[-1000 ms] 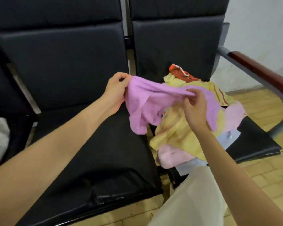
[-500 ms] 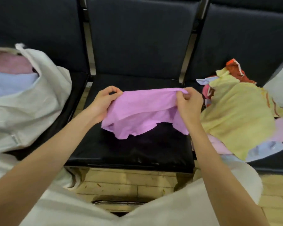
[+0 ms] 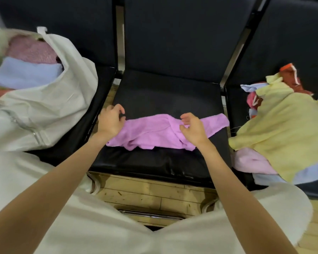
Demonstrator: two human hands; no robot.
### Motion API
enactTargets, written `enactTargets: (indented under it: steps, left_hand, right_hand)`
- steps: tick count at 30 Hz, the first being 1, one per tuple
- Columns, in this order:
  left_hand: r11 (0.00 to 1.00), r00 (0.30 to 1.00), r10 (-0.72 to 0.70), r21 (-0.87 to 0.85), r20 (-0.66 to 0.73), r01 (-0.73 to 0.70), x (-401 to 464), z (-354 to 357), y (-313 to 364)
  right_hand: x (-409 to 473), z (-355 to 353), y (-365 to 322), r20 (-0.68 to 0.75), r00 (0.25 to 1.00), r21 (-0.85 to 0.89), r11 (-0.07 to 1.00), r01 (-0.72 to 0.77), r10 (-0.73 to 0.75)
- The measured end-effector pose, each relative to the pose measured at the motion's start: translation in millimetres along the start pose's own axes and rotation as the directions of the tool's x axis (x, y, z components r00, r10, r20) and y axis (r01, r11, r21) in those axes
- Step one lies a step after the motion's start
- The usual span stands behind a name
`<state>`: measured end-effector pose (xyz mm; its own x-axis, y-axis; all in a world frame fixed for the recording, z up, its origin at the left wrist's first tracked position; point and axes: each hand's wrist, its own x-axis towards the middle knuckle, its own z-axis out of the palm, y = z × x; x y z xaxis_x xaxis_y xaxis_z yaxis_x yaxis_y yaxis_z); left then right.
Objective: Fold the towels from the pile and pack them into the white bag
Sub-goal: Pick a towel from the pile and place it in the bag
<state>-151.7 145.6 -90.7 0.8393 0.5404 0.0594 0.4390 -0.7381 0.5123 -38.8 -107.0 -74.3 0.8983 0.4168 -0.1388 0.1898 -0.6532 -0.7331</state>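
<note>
So the purple towel (image 3: 154, 132) is lying on the middle seat (image 3: 165, 94) of a row of black chairs, still rumpled, not folded. Its long axis runs left to right across the seat, roughly parallel to the front edge, with the right end tapering out to a corner that points toward the right side of the seat. The near edge is bunched up in wrinkles.

Left hand (image 3: 110, 121) sits at the towel's left end, fingers loosely curled with nothing pinched in them as far as I can see, and the heel of the hand is over the cloth. Right hand (image 3: 192, 130) is over the middle-right part of the towel, fingers spread and relaxed, not gripping anything either. Can't tell for sure whether the fingertips actually touch the fabric.

The white bag (image 3: 44, 107) is on the seat to the left, mouth open toward the camera, with a pink folded towel (image 3: 31, 52) and a pale blue one (image 3: 26, 74) stacked inside. The pile (image 3: 283, 125) is on the right seat, a big yellow towel on top, with pink, blue and red-orange ones poking out around it.
</note>
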Motion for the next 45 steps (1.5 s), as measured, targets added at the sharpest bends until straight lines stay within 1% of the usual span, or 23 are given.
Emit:
enactTargets:
  steps: [1, 3, 5, 8, 10, 12, 14, 15, 16, 17, 18, 20, 22, 24, 26, 29, 31, 34, 36, 38, 40, 42, 45]
  left_hand:
    - [0.994, 0.997, 0.079, 0.078, -0.007, -0.078, -1, 4, -1]
    - [0.968, 0.970, 0.234, 0.076, 0.062, -0.239, -4, 14, 4]
    - [0.949, 0.939, 0.292, 0.067, 0.184, -0.308, -5, 23, 15]
    - [0.950, 0.920, 0.216, 0.147, 0.328, -0.276, -7, 37, 24]
    - [0.929, 0.909, 0.148, 0.259, 0.390, -0.263, -3, 42, 26]
    - [0.889, 0.887, 0.067, 0.376, 0.457, -0.261, 2, 42, 31]
    - [0.898, 0.874, -0.029, 0.396, 0.485, -0.190, 6, 38, 38]
    - [0.936, 0.899, -0.003, 0.318, 0.438, -0.152, 8, 35, 39]
    - [0.976, 0.945, 0.075, 0.173, 0.318, -0.135, 9, 31, 39]
    - [0.992, 0.980, 0.120, 0.007, 0.156, -0.123, 9, 23, 40]
    - [0.983, 0.993, 0.115, -0.141, -0.014, -0.115, 9, 12, 44]
    - [0.938, 0.961, 0.064, -0.312, -0.270, -0.150, 14, -10, 55]
    - [0.900, 0.933, 0.053, -0.388, -0.355, -0.198, 21, -30, 68]
    - [0.908, 0.924, 0.163, -0.315, -0.346, -0.278, 23, -42, 76]
    - [0.942, 0.902, 0.269, -0.103, -0.337, -0.320, 22, -49, 77]
    - [0.949, 0.906, 0.300, 0.191, -0.297, -0.252, 27, -56, 74]
    - [0.952, 0.943, 0.266, 0.206, -0.201, -0.225, 31, -61, 69]
    - [0.994, 0.987, 0.097, -0.039, -0.127, -0.103, 34, -76, 73]
    - [0.969, 0.994, -0.027, -0.246, -0.105, 0.001, 34, -91, 88]
    - [0.853, 0.993, -0.107, -0.516, -0.042, 0.070, 36, -108, 104]
    - [0.692, 0.992, -0.123, -0.715, 0.014, 0.096, 37, -129, 122]
    - [0.591, 0.994, -0.105, -0.803, 0.013, 0.073, 36, -151, 141]
    - [0.490, 0.999, -0.018, -0.871, -0.044, -0.030, 32, -177, 174]
  right_hand:
    - [-2, 3, 9, 0.016, 1.000, -0.069, 0.997, -0.016, 0.017]
    - [-7, 5, 23, 0.025, 0.999, -0.185, 0.982, -0.042, 0.048]
    - [-9, 7, 35, 0.036, 0.997, -0.321, 0.946, -0.050, 0.065]
    - [-11, 9, 49, 0.111, 0.988, -0.526, 0.850, -0.034, 0.109]
    - [-11, 11, 55, 0.129, 0.985, -0.611, 0.792, -0.012, 0.114]
    - [-7, 11, 59, 0.123, 0.985, -0.618, 0.786, -0.016, 0.117]
    - [-5, 8, 60, 0.064, 0.985, -0.552, 0.828, -0.100, 0.162]
    - [-4, 6, 60, 0.012, 0.984, -0.475, 0.867, -0.153, 0.180]
    - [-4, 2, 61, -0.055, 0.983, -0.367, 0.912, -0.184, 0.176]
    - [-4, -2, 61, -0.135, 0.976, -0.253, 0.947, -0.198, 0.168]
    - [-5, -7, 60, -0.208, 0.960, -0.148, 0.964, -0.220, 0.187]
    - [-4, -15, 59, -0.280, 0.914, 0.050, 0.955, -0.291, 0.293]
    - [-4, -18, 58, -0.259, 0.889, 0.197, 0.922, -0.334, 0.377]
    - [-6, -19, 57, -0.233, 0.916, 0.238, 0.932, -0.272, 0.326]
    - [-11, -19, 54, -0.218, 0.954, 0.200, 0.966, -0.164, 0.207]
    - [-16, -17, 46, -0.174, 0.982, 0.158, 0.986, -0.048, 0.076]
    - [-18, -16, 41, -0.125, 0.991, 0.154, 0.988, -0.031, 0.050]
    - [-19, -17, 32, -0.022, 0.997, 0.135, 0.988, -0.070, 0.073]
    - [-21, -21, 24, 0.020, 0.999, 0.067, 0.997, -0.036, 0.035]
    - [-18, -24, 17, -0.017, 0.998, -0.050, 0.997, 0.051, -0.052]
    - [-13, -28, 7, -0.122, 0.989, -0.020, 0.996, 0.085, -0.087]
    - [-6, -35, -4, -0.248, 0.966, 0.105, 0.990, 0.096, -0.067]
    - [-2, -49, -22, -0.335, 0.939, 0.252, 0.954, 0.165, -0.074]
